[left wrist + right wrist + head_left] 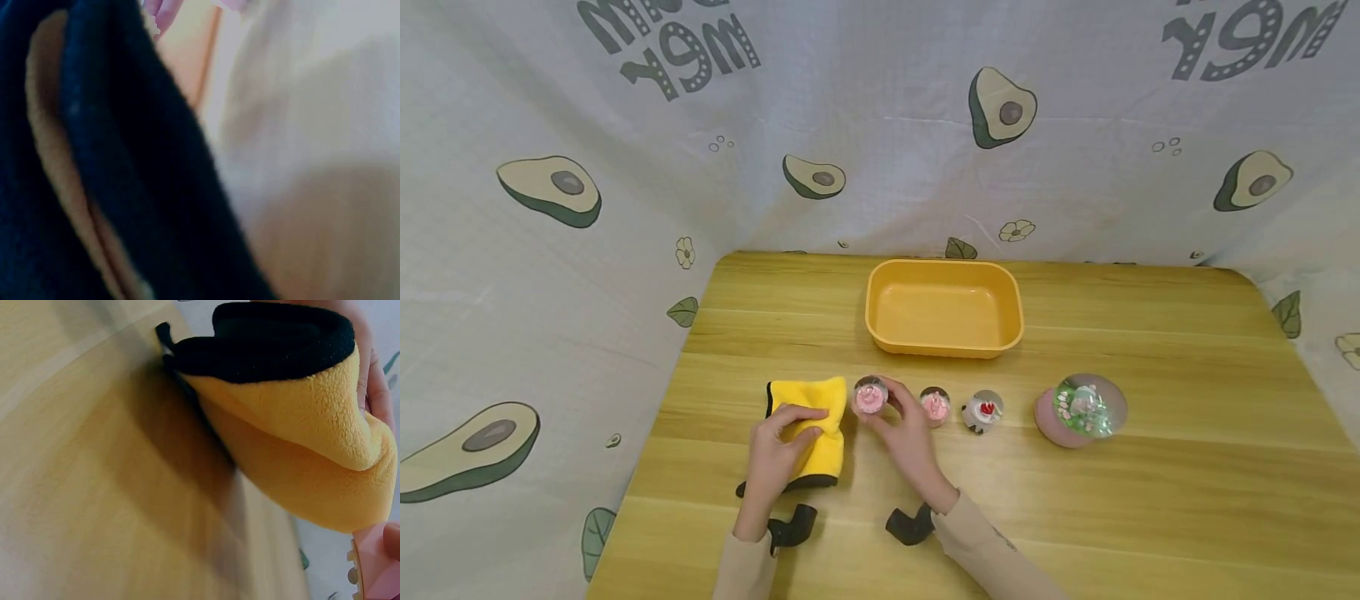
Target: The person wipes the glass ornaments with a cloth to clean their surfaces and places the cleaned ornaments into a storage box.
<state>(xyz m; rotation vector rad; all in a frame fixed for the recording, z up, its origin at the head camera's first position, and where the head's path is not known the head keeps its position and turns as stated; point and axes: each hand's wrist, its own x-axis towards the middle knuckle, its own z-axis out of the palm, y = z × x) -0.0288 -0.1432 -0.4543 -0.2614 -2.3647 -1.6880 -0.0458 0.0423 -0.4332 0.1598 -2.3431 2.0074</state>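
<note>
My left hand pinches a folded yellow cloth with dark edging, which bulges up off the wooden table in the right wrist view. My right hand grips a small snow globe with a pink figure inside, just right of the cloth. The globe's pink base shows at the lower right of the right wrist view. Dark cloth edging fills much of the blurred left wrist view. Right of my right hand stand a second pink snow globe and one with a white and red figure.
A yellow rectangular basin stands at the back of the table. A larger snow globe on a pink base is farther right. Behind the table hangs a white curtain with avocado prints.
</note>
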